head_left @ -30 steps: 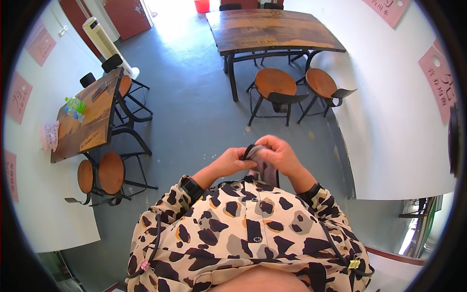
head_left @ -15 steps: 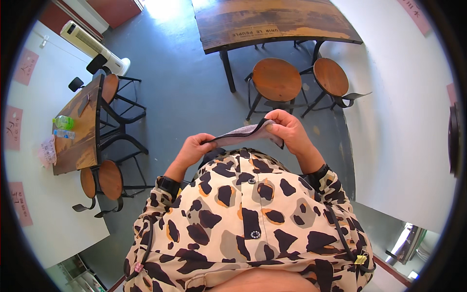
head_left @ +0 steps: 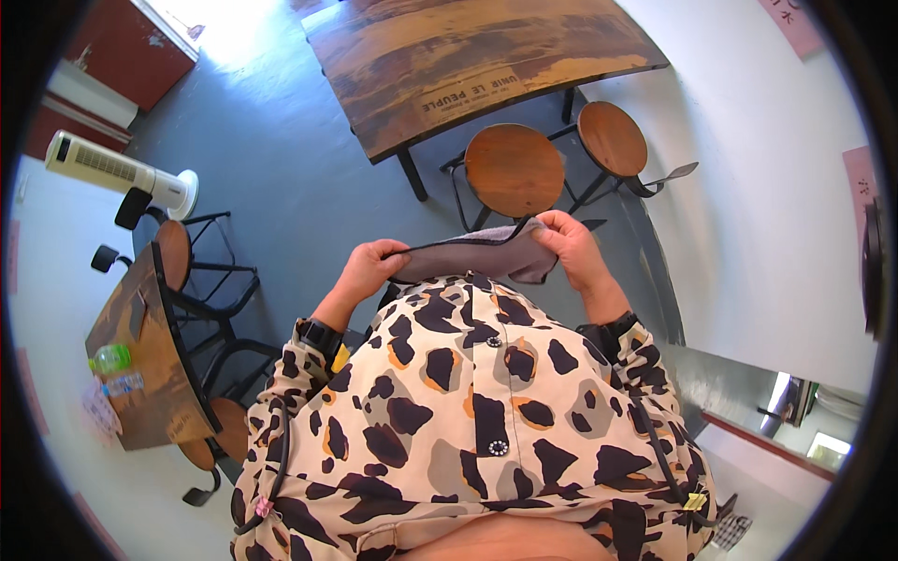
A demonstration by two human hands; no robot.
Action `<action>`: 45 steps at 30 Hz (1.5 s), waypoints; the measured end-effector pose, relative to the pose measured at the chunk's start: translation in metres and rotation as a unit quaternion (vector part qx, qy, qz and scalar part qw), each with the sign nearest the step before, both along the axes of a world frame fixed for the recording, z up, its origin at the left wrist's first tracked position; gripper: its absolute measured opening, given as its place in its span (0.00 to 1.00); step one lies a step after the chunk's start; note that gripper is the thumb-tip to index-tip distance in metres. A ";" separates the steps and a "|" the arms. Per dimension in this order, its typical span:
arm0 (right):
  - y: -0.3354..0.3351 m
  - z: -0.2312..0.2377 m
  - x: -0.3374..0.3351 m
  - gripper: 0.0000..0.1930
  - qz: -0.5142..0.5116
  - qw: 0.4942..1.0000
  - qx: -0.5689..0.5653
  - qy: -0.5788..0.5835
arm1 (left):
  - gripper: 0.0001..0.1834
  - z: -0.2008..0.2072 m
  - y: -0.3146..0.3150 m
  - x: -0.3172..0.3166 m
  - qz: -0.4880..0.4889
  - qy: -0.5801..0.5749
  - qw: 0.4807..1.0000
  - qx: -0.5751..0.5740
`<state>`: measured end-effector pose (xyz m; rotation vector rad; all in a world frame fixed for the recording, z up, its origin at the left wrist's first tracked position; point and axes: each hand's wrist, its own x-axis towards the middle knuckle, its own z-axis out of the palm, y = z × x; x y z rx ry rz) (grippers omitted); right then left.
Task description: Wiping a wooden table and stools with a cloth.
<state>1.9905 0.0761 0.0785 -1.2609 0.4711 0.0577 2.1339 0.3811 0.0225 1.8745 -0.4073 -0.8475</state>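
Observation:
A grey cloth (head_left: 472, 259) with dark edging is stretched between my two hands, just beyond the front of my patterned shirt. My left hand (head_left: 372, 268) pinches its left end between thumb and fingers. At the other end, my right hand (head_left: 572, 248) grips the upper right corner, and a flap of the cloth hangs below those fingers. A dark band sits on each wrist.
Ahead stands a large wooden table (head_left: 486, 65) with two round stools (head_left: 514, 170) at its near side. To the left are another wooden table (head_left: 154, 369) holding bottles (head_left: 110, 357), and a white tower fan (head_left: 122, 173). A white wall (head_left: 748, 187) runs along the right.
My view has turned, so the left table and fan sit lower and farther left. The cloth shows more of its flat grey face; both hands still hold it.

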 end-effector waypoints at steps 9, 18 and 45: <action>-0.070 -0.003 0.069 0.07 -0.144 0.985 -0.094 -0.011 | 0.13 0.007 -0.099 0.099 -0.054 -0.203 0.977 -0.042; -0.084 0.000 0.093 0.13 0.008 0.975 -0.217 -0.040 | 0.17 0.031 -0.227 0.084 0.035 0.332 0.936 -0.113; -0.182 -0.087 0.124 0.16 0.334 0.852 -0.390 -0.103 | 0.14 0.001 -0.291 0.080 -0.240 -0.264 0.930 0.091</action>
